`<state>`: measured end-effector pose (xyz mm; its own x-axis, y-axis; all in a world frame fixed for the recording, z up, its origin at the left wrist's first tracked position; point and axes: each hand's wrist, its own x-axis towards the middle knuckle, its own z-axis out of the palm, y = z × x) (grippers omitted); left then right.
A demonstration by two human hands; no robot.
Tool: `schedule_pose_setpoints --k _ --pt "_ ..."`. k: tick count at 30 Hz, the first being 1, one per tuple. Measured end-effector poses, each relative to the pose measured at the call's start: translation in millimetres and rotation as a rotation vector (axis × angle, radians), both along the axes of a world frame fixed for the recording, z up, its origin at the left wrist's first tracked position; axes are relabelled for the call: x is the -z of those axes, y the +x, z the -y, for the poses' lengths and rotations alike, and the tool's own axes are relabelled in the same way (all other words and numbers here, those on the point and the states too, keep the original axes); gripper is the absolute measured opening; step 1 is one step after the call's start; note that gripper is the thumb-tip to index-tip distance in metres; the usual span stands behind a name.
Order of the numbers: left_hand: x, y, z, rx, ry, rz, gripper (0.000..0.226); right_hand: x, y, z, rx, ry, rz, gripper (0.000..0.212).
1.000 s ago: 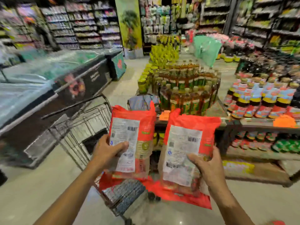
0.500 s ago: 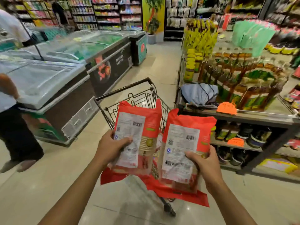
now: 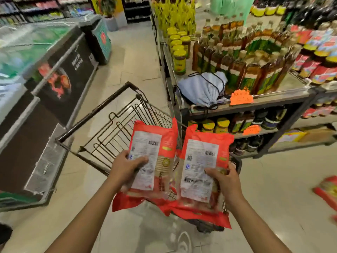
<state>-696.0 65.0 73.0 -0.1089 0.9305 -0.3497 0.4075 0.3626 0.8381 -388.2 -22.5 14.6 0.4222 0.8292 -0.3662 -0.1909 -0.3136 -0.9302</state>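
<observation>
Two red food packets with white printed back labels and barcodes are held upright, side by side, above the near end of a wire shopping cart [image 3: 116, 132]. The left hand [image 3: 125, 166] grips the left packet [image 3: 152, 156], thumb across its label; the right hand [image 3: 225, 179] grips the right packet [image 3: 202, 165]. Right of the cart, a blue drawstring bag [image 3: 202, 88] lies on a shelf [image 3: 269, 99] before oil bottles [image 3: 242, 64]. A chest freezer [image 3: 45, 73] stands to the cart's left on pale floor tiles [image 3: 133, 57].
</observation>
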Motion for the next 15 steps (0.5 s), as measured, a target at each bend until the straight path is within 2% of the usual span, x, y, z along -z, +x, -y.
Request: schedule_pose_setpoints --k 5,8,12,15 --pt "40 -3 -74 0.173 -0.082 -0.072 0.033 48 -13 -24 0.163 -0.117 -0.014 0.055" --pt "80 -1 -112 0.211 -0.146 -0.093 0.045 83 -18 -26 0.275 -0.231 -0.045 0.064" --pt "147 4 -161 0.243 -0.238 -0.064 0.023 135 -27 -33 0.402 -0.372 -0.075 0.054" --pt "204 10 -200 0.303 -0.259 -0.084 0.02 181 -29 -46 0.464 -0.446 -0.056 0.046"
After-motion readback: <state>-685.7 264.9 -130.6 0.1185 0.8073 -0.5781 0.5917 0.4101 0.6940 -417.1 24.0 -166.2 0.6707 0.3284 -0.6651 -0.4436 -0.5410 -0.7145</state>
